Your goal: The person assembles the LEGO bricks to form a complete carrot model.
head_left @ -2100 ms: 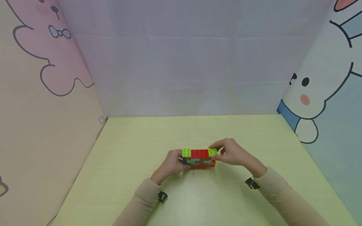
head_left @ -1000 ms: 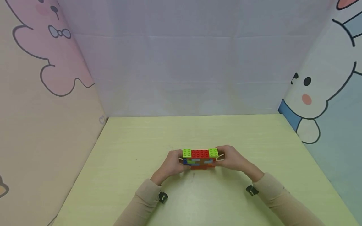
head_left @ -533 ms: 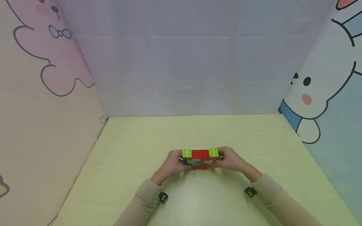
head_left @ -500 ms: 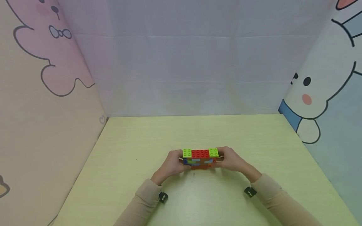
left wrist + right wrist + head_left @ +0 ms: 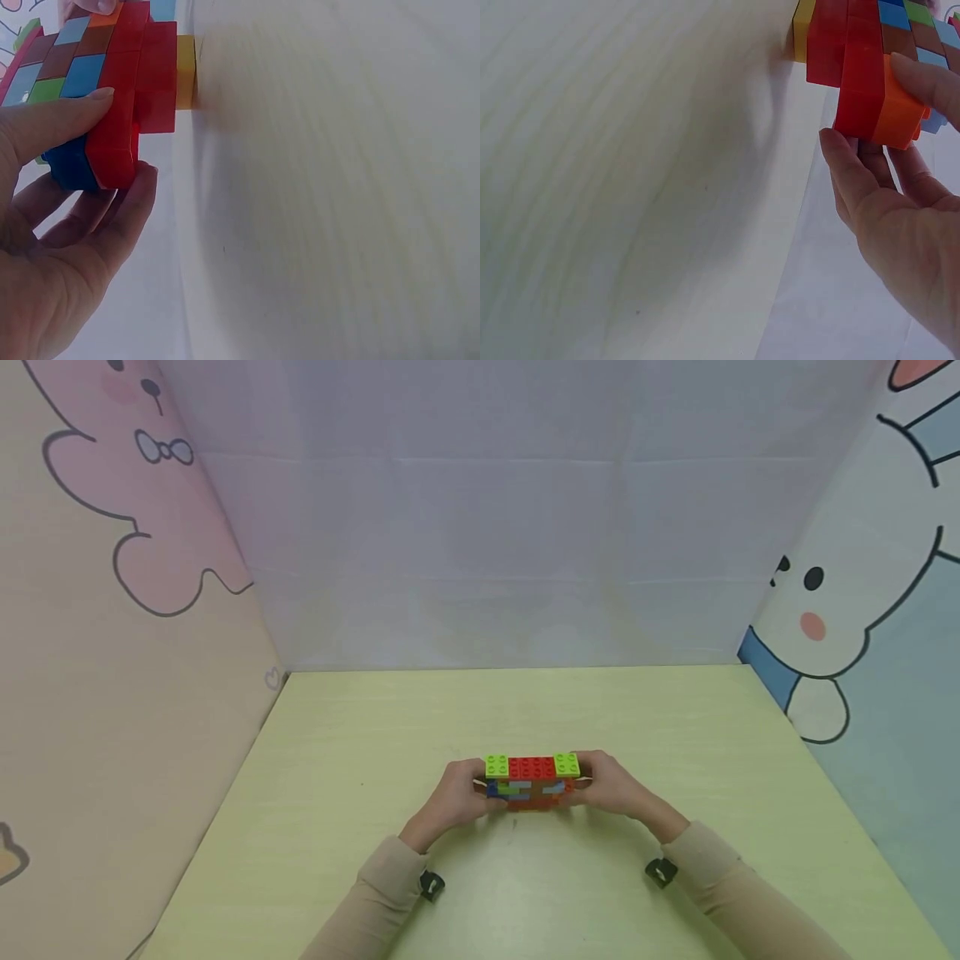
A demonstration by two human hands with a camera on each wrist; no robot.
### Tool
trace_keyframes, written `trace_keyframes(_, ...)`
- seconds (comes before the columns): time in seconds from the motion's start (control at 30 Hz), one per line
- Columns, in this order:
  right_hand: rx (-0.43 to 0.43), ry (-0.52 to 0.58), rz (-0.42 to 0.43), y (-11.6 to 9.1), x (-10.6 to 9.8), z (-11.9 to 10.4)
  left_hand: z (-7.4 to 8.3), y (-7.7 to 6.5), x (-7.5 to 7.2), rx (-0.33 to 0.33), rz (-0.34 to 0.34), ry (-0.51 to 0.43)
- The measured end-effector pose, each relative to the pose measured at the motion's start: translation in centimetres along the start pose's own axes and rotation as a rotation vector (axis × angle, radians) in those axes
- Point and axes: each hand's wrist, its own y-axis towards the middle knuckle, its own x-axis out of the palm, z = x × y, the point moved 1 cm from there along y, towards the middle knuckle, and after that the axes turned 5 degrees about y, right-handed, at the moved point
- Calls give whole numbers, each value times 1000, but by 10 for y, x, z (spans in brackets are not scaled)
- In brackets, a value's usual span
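Observation:
A stacked structure of colourful toy building bricks [image 5: 532,768] stands between the two hands, in the middle of the table. Its top row has red studded bricks in the centre and a lime green brick at each end. The left hand [image 5: 453,795] grips its left end, the thumb in front and the fingers behind. Opposite it, the right hand [image 5: 615,787] holds the right end the same way, its thumb over an orange brick [image 5: 898,109] in the right wrist view. Red bricks [image 5: 124,105] form the wide lower rows in the left wrist view, with a yellow brick [image 5: 185,73] at the base.
The pale yellow-green table [image 5: 360,860] spreads out around the structure. Behind it hangs a whitish cloth [image 5: 465,527]. Side panels with cartoon animals stand at the left and right. A small black device [image 5: 432,885] sits at the left wrist, another black device [image 5: 661,872] at the right.
The right hand has gone from pinching the lime green brick at the top right down to gripping the structure's right end. The left hand keeps its hold. In the last half second little moves.

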Motion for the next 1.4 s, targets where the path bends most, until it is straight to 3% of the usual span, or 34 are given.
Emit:
trace_keyframes(0.57,18,2,37,11,-7,2,-2,10,-7,-94,3,8)
trace_keyframes(0.8,87,15,120,20,-6,7,-4,17,-8,-171,20,24)
trace_keyframes(1.07,146,-79,219,27,4,5,-6,24,-6,-218,92,49)
trace_keyframes(1.4,192,-180,238,31,8,7,-9,27,-2,-280,130,69)
